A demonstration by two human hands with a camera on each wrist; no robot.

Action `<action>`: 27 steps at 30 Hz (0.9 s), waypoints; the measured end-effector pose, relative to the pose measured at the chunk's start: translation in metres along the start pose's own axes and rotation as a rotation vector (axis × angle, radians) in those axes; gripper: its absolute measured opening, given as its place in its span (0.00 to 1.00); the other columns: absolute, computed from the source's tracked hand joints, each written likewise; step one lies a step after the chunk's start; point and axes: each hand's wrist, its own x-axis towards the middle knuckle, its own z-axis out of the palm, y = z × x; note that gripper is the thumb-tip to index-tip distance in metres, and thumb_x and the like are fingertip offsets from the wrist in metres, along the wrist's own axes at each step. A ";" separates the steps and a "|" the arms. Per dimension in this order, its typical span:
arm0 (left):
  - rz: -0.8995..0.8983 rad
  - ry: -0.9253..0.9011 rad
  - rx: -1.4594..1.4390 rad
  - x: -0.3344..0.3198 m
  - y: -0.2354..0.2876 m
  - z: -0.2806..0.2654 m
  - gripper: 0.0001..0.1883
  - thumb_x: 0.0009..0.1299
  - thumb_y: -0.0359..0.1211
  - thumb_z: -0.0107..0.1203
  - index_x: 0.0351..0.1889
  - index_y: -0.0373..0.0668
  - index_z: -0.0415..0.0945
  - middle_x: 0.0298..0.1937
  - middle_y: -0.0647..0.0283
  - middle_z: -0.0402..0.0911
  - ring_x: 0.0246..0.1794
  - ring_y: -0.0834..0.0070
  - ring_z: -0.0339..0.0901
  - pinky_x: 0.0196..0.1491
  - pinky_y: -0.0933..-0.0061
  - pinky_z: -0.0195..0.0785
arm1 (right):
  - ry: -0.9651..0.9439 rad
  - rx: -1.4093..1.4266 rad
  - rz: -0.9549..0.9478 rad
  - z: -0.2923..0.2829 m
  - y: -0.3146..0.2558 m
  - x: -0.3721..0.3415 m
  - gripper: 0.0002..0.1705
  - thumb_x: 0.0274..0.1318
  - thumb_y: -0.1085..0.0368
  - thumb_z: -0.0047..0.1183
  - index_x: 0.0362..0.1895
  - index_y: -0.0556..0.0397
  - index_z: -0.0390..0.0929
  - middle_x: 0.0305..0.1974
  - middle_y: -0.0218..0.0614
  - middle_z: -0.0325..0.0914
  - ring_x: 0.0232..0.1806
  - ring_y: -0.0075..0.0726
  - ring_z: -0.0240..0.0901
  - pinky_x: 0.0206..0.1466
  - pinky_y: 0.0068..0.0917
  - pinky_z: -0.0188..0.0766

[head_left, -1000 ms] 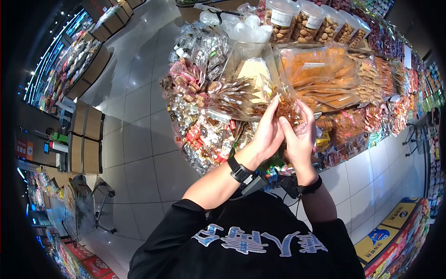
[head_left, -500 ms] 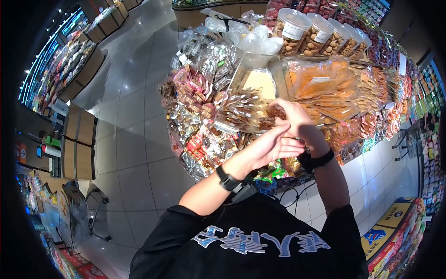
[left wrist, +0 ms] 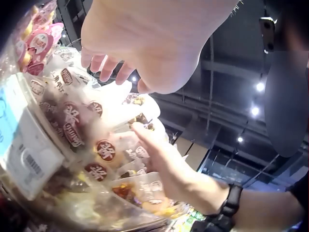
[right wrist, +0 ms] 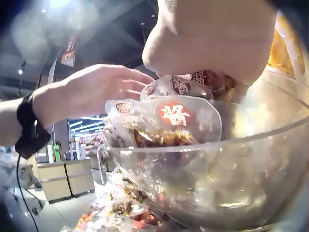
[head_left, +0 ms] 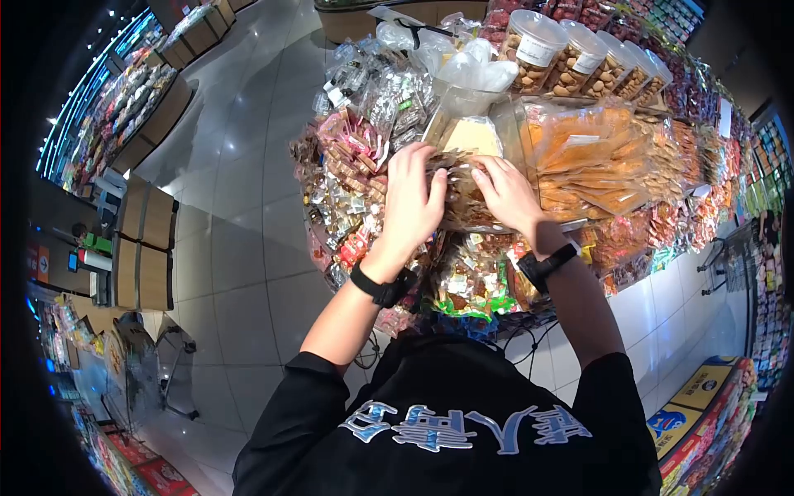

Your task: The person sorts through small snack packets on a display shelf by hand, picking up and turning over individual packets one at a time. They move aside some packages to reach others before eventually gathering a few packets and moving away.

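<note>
In the head view, the left hand [head_left: 411,197] and the right hand [head_left: 510,198] touch the brown snack packets [head_left: 465,194] from 2 sides. The hands look loose and do not seem to grip anything. Orange packs [head_left: 579,169] lie near.

In the left wrist view, the right hand rests against the packets.

In the right wrist view, the packets stand in a clear bin [right wrist: 217,186]; the right fingertips are hidden. To tidy well, the hands should probably push softly, so no packet bends or slips over the rim.
</note>
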 end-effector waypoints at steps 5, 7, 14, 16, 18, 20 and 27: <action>0.087 -0.198 0.196 0.005 -0.015 0.022 0.21 0.75 0.38 0.52 0.58 0.31 0.72 0.61 0.44 0.75 0.69 0.45 0.65 0.69 0.49 0.61 | 0.133 0.330 0.109 0.000 0.010 0.006 0.21 0.73 0.56 0.42 0.52 0.59 0.80 0.53 0.51 0.81 0.60 0.52 0.76 0.63 0.40 0.69; 0.095 -0.238 0.222 0.011 -0.015 0.020 0.20 0.76 0.37 0.51 0.58 0.31 0.73 0.60 0.45 0.76 0.68 0.46 0.67 0.69 0.51 0.61 | 0.123 0.323 0.132 0.004 0.018 0.008 0.21 0.72 0.58 0.39 0.51 0.60 0.80 0.53 0.50 0.81 0.58 0.53 0.77 0.62 0.40 0.70; 0.106 -0.365 0.136 0.019 -0.016 0.017 0.16 0.77 0.38 0.50 0.49 0.33 0.75 0.49 0.46 0.80 0.56 0.49 0.75 0.62 0.52 0.67 | 0.040 0.280 0.187 0.015 0.015 0.006 0.20 0.71 0.56 0.41 0.48 0.56 0.80 0.47 0.51 0.84 0.54 0.55 0.79 0.58 0.41 0.72; 0.064 -0.442 0.126 0.020 -0.013 0.018 0.17 0.77 0.38 0.49 0.54 0.34 0.74 0.52 0.45 0.80 0.57 0.48 0.75 0.61 0.52 0.67 | 0.119 0.282 0.227 0.019 0.009 0.005 0.21 0.72 0.54 0.42 0.47 0.57 0.80 0.47 0.53 0.83 0.54 0.54 0.79 0.57 0.40 0.72; 0.054 -0.483 0.140 0.019 -0.013 0.021 0.18 0.77 0.39 0.49 0.57 0.36 0.73 0.53 0.46 0.79 0.58 0.47 0.75 0.61 0.52 0.68 | 0.162 0.358 0.252 0.021 0.004 0.006 0.23 0.74 0.52 0.41 0.48 0.58 0.81 0.47 0.51 0.84 0.55 0.50 0.79 0.58 0.38 0.71; 0.072 -0.486 0.185 0.018 -0.018 0.026 0.18 0.77 0.39 0.49 0.58 0.37 0.73 0.52 0.47 0.79 0.57 0.48 0.75 0.60 0.52 0.68 | 0.209 0.511 0.259 0.019 0.005 0.007 0.25 0.76 0.51 0.40 0.49 0.60 0.80 0.48 0.48 0.84 0.55 0.46 0.79 0.60 0.35 0.69; 0.094 -0.510 0.202 0.017 -0.020 0.024 0.19 0.76 0.37 0.50 0.63 0.46 0.74 0.55 0.49 0.76 0.58 0.48 0.74 0.61 0.52 0.68 | 0.467 0.773 0.257 0.040 0.050 -0.007 0.23 0.77 0.57 0.37 0.59 0.62 0.76 0.60 0.50 0.78 0.64 0.42 0.74 0.69 0.33 0.63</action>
